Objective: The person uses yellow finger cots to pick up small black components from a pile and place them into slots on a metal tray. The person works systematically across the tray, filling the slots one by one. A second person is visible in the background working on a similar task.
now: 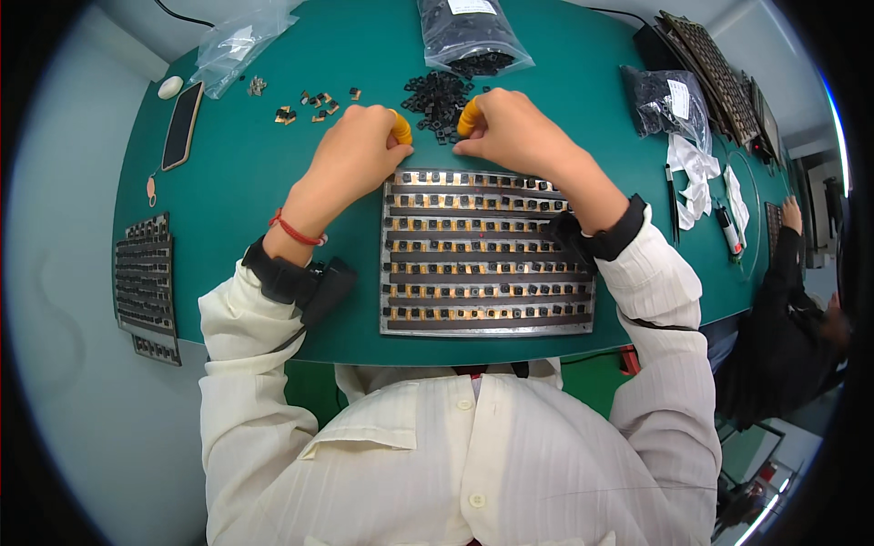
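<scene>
Rows of small black square parts on gold-coloured strips fill a metal tray in front of me. My left hand is just above its far left corner, fingers curled together, with yellow covers on the fingertips. Whatever it pinches, if anything, is hidden. My right hand bends down at the right edge of a loose pile of small black square parts. Its thumb and yellow-covered finger come close together; I cannot make out anything between them. Several small black-and-gold pieces lie scattered to the left of the pile.
A clear bag of black parts lies behind the pile, another bag at the right. A phone and a filled tray are at left. White crumpled paper, a pen-like tool and stacked trays sit right. A co-worker is beyond.
</scene>
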Tool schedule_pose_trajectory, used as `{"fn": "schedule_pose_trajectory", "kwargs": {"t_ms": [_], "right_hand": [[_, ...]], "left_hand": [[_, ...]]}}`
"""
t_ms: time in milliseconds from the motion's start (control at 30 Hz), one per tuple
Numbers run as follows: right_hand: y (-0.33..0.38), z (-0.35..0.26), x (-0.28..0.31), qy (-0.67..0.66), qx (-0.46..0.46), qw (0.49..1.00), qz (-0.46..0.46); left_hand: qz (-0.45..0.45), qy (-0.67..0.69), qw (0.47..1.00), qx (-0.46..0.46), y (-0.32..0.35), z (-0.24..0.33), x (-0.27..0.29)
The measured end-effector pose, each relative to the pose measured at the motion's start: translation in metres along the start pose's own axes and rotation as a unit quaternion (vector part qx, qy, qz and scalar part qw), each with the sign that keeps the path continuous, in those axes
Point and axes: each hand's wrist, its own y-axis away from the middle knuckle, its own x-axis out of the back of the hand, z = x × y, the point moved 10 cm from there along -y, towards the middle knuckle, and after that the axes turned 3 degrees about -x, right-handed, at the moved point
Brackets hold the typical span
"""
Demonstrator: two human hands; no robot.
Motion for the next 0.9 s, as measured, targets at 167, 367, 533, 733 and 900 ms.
{"fn": "schedule_pose_trajectory", "kwargs": {"t_ms": [167,367,533,733,900], "right_hand": [[0.007,-0.005,-0.008,0.027,-0.059,0.995,-0.072],[0.013,0.007,0.018,0.0,0.002,0.999,0.045],[0.02,0.016,0.02,-0.012,-0.029,0.999,0.038],[0.02,0.004,0.007,0.002,-0.048,0.998,0.036],[0.022,0.003,0.007,0.034,-0.054,0.997,0.034]], "left_hand": [[0.013,-0.013,1.0,0.017,0.007,-0.008,0.008],[0.014,-0.032,0.999,0.006,0.005,-0.003,0.008],[0.013,-0.015,1.0,0.0,0.003,-0.007,0.005],[0.023,-0.005,0.999,-0.029,0.019,0.016,0.01],[-0.005,0.02,0.995,-0.094,0.063,0.061,0.008]]}}
